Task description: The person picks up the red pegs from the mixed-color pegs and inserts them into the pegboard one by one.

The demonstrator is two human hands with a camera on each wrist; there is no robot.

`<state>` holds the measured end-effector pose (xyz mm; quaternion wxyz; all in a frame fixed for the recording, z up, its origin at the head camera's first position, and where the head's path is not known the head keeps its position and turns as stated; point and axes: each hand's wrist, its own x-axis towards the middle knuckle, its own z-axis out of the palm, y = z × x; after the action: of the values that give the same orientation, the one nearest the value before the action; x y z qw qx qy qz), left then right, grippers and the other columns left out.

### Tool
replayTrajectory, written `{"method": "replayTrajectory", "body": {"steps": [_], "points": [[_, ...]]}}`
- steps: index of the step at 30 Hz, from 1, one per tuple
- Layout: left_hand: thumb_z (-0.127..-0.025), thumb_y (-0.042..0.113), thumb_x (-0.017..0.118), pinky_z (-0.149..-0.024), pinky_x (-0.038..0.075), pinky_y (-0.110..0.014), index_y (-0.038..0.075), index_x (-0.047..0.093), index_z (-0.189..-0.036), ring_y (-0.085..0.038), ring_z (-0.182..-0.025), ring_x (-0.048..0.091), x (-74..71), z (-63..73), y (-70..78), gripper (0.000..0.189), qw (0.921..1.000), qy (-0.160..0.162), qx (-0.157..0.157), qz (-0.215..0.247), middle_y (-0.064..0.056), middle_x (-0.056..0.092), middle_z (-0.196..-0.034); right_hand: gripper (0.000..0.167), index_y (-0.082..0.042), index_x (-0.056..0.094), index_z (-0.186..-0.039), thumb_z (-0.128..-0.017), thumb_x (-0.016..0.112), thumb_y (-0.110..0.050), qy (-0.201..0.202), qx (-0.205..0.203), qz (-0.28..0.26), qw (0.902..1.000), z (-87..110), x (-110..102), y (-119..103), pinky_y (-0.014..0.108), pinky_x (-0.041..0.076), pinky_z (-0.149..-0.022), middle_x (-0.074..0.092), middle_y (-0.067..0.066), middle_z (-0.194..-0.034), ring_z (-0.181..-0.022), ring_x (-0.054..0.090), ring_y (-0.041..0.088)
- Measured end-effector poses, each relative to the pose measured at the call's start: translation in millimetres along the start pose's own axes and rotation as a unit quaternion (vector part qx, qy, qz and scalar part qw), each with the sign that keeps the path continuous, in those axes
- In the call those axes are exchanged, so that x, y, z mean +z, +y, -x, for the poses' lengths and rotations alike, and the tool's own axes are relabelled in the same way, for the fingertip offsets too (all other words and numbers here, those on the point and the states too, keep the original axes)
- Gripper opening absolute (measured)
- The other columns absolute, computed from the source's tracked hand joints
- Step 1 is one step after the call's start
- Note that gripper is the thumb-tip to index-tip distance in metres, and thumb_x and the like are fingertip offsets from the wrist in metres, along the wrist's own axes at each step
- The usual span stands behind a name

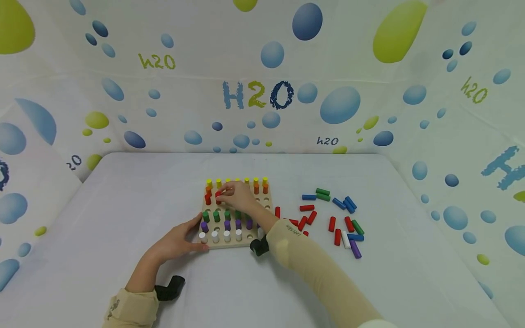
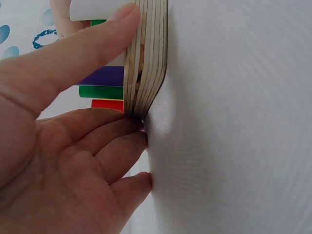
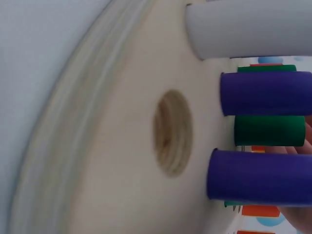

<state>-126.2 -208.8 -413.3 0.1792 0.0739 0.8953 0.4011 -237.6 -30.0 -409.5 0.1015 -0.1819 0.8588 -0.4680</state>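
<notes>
A wooden pegboard (image 1: pixel 231 244) stands on the white table, with upright pegs in rows of yellow, orange, red, green, purple and white. My right hand (image 1: pixel 241 198) reaches over it and pinches a red peg (image 1: pixel 218 200) between thumb and fingers, beside another red peg (image 1: pixel 208 199) at the row's left end. With the thumb on the front edge and the fingers along the left side, my left hand (image 1: pixel 177 242) holds the board's near left corner. An unfilled hole (image 3: pixel 173 134) shows in the right wrist view between white and purple pegs. My right forearm hides part of the board.
Loose pegs lie scattered to the right of the board: several red ones (image 1: pixel 331 223), several blue ones (image 1: pixel 309 197), green ones (image 1: pixel 322 197), a white one (image 1: pixel 346 239) and a purple one (image 1: pixel 355 249). A patterned curtain (image 1: pixel 184 91) hangs behind the table.
</notes>
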Motion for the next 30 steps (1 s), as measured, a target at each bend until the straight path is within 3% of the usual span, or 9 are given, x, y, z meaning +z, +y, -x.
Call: {"method": "replayTrajectory", "body": {"steps": [7,19,30], "points": [[-0.072,0.039,0.075,-0.103,0.020,-0.058,0.000,0.014,-0.145,-0.042,-0.134,0.014,-0.7,1.3,-0.7,0.103,1.0000,0.002,-0.002,-0.005,-0.025,0.018,-0.147,0.017,-0.009,0.068,-0.096,-0.081,0.070,-0.017,0.000,-0.022,0.016,0.9996,0.3,2.8,0.5,0.016,0.049,-0.067,0.070,0.002,-0.091,-0.083,0.065,0.008],[-0.072,0.040,0.075,-0.103,0.020,-0.058,0.001,0.014,-0.145,-0.042,-0.134,0.014,0.2,1.4,1.1,0.103,0.9999,-0.002,-0.009,-0.009,-0.024,0.018,-0.147,0.017,-0.006,0.068,-0.095,-0.081,0.070,-0.015,0.009,-0.012,0.013,0.9998,0.9,4.4,0.9,0.016,0.049,-0.063,0.070,0.003,-0.090,-0.080,0.064,0.009],[-0.072,0.040,0.075,-0.104,0.018,-0.058,0.001,0.013,-0.146,-0.042,-0.134,0.012,-0.1,1.6,0.0,0.103,0.9999,-0.002,-0.011,-0.001,-0.024,0.017,-0.147,0.019,-0.007,0.068,-0.099,-0.082,0.070,-0.015,-0.013,-0.007,0.006,0.9999,2.6,1.1,0.8,0.019,0.050,-0.072,0.069,0.003,-0.096,-0.087,0.065,0.011]]}}
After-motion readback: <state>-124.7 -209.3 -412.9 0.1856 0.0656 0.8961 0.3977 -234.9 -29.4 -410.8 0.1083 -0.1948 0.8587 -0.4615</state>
